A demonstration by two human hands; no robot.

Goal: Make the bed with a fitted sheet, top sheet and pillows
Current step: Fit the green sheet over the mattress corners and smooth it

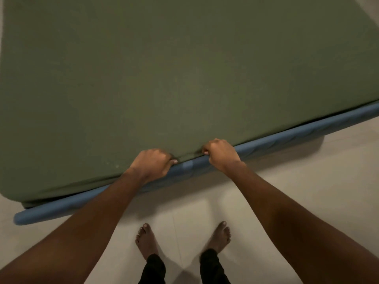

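Observation:
An olive green fitted sheet lies smooth over the mattress and fills the upper part of the view. Beneath its near edge runs a blue padded base, slanting from lower left to upper right. My left hand grips the sheet's near edge with fingers curled under it. My right hand grips the same edge a short way to the right, pinching a small fold of fabric. No top sheet or pillows are in view.
Pale tiled floor spreads below the bed. My bare feet stand on it close to the blue base. The bed's near left corner is rounded, and a strip of floor shows at the left edge.

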